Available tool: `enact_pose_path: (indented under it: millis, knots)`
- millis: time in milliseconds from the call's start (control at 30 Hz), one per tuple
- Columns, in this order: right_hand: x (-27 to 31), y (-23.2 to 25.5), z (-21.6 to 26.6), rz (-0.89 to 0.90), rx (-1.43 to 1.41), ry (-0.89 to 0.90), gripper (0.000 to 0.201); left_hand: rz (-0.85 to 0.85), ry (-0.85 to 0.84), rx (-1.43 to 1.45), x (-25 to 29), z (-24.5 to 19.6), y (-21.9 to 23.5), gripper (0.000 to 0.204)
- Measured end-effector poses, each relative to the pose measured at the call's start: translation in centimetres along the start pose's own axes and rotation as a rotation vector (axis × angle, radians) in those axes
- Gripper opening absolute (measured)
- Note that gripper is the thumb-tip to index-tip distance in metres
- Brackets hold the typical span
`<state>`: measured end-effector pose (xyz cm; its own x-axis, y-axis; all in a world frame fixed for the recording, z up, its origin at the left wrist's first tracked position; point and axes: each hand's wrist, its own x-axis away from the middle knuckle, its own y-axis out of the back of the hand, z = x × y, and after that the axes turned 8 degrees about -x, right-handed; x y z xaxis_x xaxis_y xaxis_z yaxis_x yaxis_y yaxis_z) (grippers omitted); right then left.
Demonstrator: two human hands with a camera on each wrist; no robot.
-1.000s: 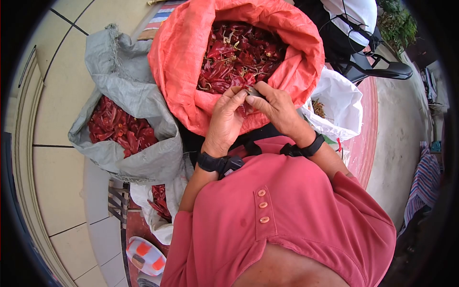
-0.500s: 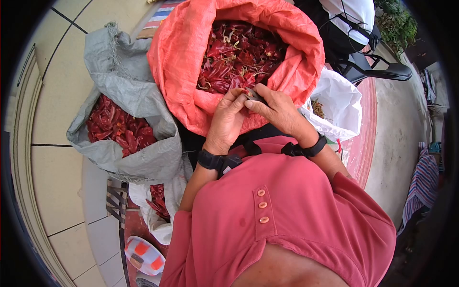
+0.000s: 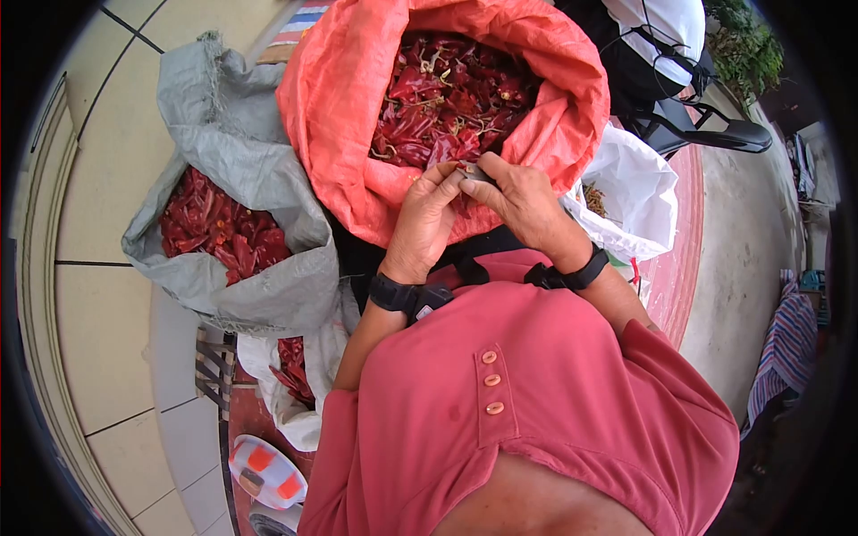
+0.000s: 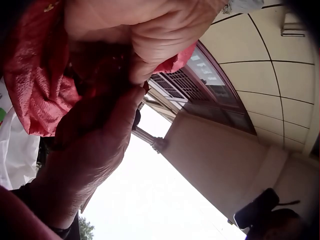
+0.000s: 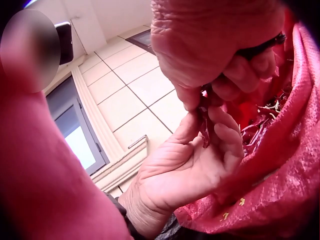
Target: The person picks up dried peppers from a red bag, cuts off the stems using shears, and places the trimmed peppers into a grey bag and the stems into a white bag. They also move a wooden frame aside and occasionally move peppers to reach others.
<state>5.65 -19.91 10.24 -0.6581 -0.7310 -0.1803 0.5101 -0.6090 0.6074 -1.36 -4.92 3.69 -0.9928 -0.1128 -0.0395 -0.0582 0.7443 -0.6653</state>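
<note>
Over the near rim of a large orange-red sack (image 3: 331, 116), both hands meet at the fingertips. My left hand (image 3: 422, 219) pinches a dried red chili pepper (image 5: 205, 127) between thumb and fingers, best seen in the right wrist view. My right hand (image 3: 529, 205) grips a small cutting tool with a grey metal blade (image 3: 475, 174) against the chili's end. Its dark handle (image 5: 260, 48) sticks out past the curled fingers; the rest is hidden in the palm. A heap of dried red chilies (image 3: 447, 98) fills the sack just beyond the hands.
To the left stands a grey woven sack (image 3: 268, 290) of red chilies, with a white bag (image 3: 299, 424) of more chilies below it. At right, a white bag (image 3: 648, 192) contains brownish stems (image 3: 593, 201). A white-and-orange container (image 3: 268, 472) lies lower left.
Both hands stay joined at the sack's near rim, with small finger movements around the chili. The blade in my right hand showed more half a second ago and has tilted since.
</note>
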Motion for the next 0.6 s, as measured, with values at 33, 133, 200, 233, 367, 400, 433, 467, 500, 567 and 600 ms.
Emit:
enact_pose_path:
  millis: [33,133,200,233,367,400,433,467,500,567,600]
  knots:
    - [0.0,0.0,-0.1,0.006,0.02,-0.007,0.033,-0.008,0.008,0.004,0.0,0.0,0.0,0.017]
    - [0.1,-0.4,-0.9,0.003,-0.122,0.031,0.036,0.035,0.046,0.027,0.0,-0.2,0.3,0.016]
    - [0.2,-0.4,-0.4,0.059,-0.404,0.06,0.04,0.081,0.085,0.016,0.1,-0.8,0.6,0.014]
    - [0.3,-0.2,-0.6,0.147,-0.551,0.011,0.041,0.099,0.112,-0.004,0.1,-1.2,0.8,0.013]
    - [0.4,1.2,-2.1,0.531,-1.197,-0.347,0.048,0.094,0.171,-0.035,0.6,-2.2,-0.4,0.011]
    - [0.5,0.6,-2.4,0.539,-1.423,-0.38,0.048,0.117,0.162,0.029,0.6,-2.0,-0.3,0.011]
    - [0.6,0.2,-2.7,0.543,-1.649,-0.412,0.048,0.14,0.152,0.092,0.4,-1.7,-0.1,0.011]
    - [0.5,0.1,-3.0,0.509,-1.789,-0.41,0.048,0.164,0.139,0.156,0.3,-1.5,0.0,0.011]
    - [0.3,0.3,-3.4,0.473,-1.928,-0.405,0.048,0.161,0.13,0.182,0.3,-1.4,0.0,0.011]
    - [0.0,0.9,-3.3,0.303,-2.037,-0.42,0.048,0.155,0.111,0.23,0.5,-1.5,-0.1,0.012]
    - [0.0,1.0,-3.3,0.264,-1.853,-0.425,0.048,0.138,0.112,0.239,0.5,-1.5,0.0,0.012]
